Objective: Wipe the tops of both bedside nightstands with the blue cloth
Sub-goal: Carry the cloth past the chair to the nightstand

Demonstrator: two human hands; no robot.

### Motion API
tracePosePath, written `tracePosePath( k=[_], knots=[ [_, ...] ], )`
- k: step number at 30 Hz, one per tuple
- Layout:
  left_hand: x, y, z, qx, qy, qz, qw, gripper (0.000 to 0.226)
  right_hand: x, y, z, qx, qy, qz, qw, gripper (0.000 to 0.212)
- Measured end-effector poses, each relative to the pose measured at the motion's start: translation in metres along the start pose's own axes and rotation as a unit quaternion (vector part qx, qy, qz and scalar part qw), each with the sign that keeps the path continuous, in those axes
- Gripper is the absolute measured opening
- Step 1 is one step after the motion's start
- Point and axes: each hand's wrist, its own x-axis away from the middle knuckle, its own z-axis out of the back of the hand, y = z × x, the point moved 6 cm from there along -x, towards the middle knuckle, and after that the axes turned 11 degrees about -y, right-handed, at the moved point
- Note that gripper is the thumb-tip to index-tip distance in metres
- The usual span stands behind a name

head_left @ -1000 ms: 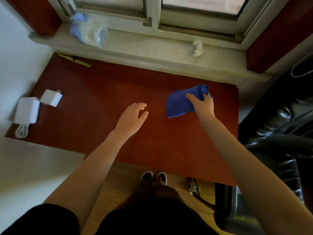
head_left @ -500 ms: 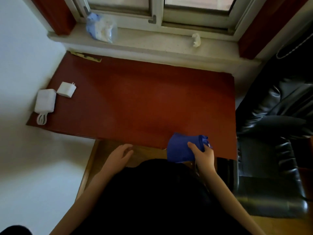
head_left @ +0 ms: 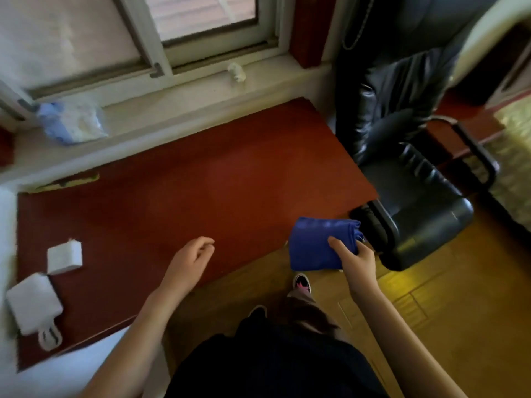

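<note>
I see one blue cloth (head_left: pixel 316 244), folded, pinched in my right hand (head_left: pixel 356 259) with the thumb on top and the fingers curled under its right edge. It hangs at the front right corner of the one nightstand (head_left: pixel 201 196) in view, partly over the top and partly over the wooden floor (head_left: pixel 459 311); I cannot tell whether it touches the red surface. My left hand (head_left: pixel 188 262) is over the front edge of the same top, empty, fingers loosely curled and apart. On the left end of the top lie two white chargers: a small plug block (head_left: pixel 64 257) and a larger adapter (head_left: pixel 33 303) with a coiled cable. One black leather chair (head_left: pixel 411 202) stands just beside the right end. On the windowsill (head_left: pixel 172 110) sit one blue-and-white bag (head_left: pixel 70 122) and one small white scrap (head_left: pixel 237 71), too blurred to name.
</note>
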Motion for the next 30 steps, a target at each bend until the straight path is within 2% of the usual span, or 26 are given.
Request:
tracePosePath(
  k=[4,7,12,16,20,26,30],
  knots=[
    [-0.008,0.033,-0.004,-0.067,-0.02,-0.062,0.996,0.037,0.054,0.021,0.032,-0.055,0.076,0.015,0.995,0.007],
    [-0.016,0.057,-0.04,-0.12,-0.077,-0.089,0.986,0.037,0.097,0.054,0.064,-0.083,0.14,0.006,0.987,0.01],
    [-0.004,0.079,-0.14,-0.193,-0.182,-0.128,0.956,0.034,0.18,0.12,0.119,-0.151,0.255,-0.021,0.955,0.007],
    [0.032,0.092,-0.238,-0.243,-0.28,-0.165,0.914,0.033,0.252,0.177,0.165,-0.208,0.33,-0.046,0.92,0.006],
    [0.068,0.111,-0.33,-0.269,-0.34,-0.186,0.882,0.03,0.328,0.24,0.212,-0.227,0.396,-0.073,0.887,0.007],
    [0.109,0.141,-0.425,-0.292,-0.376,-0.205,0.855,0.023,0.407,0.306,0.279,-0.239,0.464,-0.106,0.847,0.007],
    [0.108,0.16,-0.448,-0.296,-0.354,-0.197,0.865,0.02,0.409,0.319,0.319,-0.242,0.468,-0.107,0.843,0.012]
  ],
)
